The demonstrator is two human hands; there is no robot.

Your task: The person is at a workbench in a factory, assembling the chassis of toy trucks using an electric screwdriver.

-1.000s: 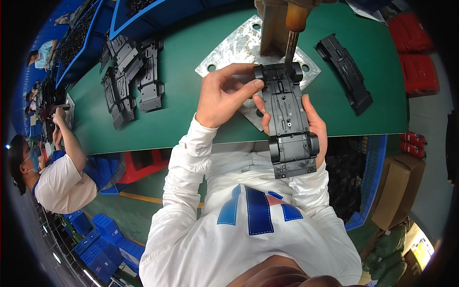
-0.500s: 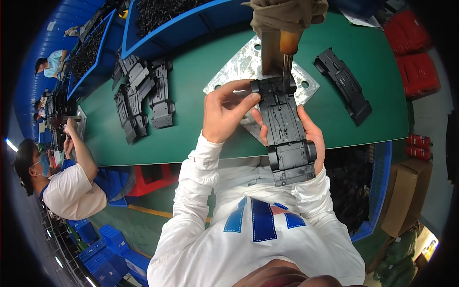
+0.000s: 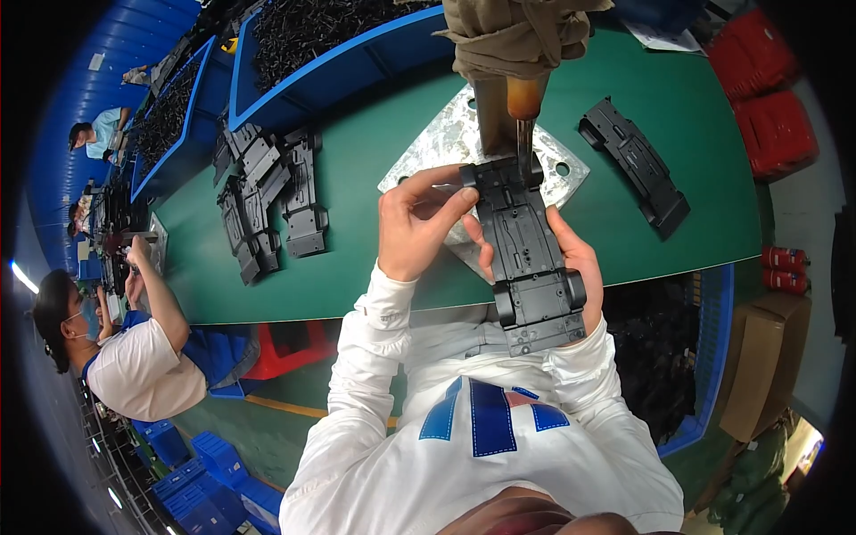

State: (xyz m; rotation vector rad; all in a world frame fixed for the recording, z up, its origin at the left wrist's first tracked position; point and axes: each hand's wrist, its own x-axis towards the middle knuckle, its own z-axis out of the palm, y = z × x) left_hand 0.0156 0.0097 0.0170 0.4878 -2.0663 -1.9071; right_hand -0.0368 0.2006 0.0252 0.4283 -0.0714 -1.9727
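A long black plastic chassis plate (image 3: 526,239), with moulded ribs, holes and raised side lugs, lies lengthwise between my hands. My left hand (image 3: 417,218) pinches its far left corner between thumb and fingers. Along the right side, my right hand (image 3: 578,272) wraps the plate, with fingertips showing beyond its left edge. A metal rod (image 3: 524,147) with an amber sleeve (image 3: 526,98) comes down onto the plate's far right corner; its tip is hidden against the part. Brown cloth (image 3: 513,40) covers the fixture above. Under the plate's far end is a pale metal base plate (image 3: 428,147).
On the green table (image 3: 357,259), several similar black plates (image 3: 254,192) are piled at left, and a single black plate (image 3: 635,165) lies at right. Blue bins (image 3: 339,67) of small black parts stand behind. A co-worker (image 3: 147,366) sits at left. Red containers (image 3: 774,134) stand at far right.
The view has shifted slightly, so the table scene sits a little differently in the picture. Both hands keep their hold, and the chassis plate stays under the rod.
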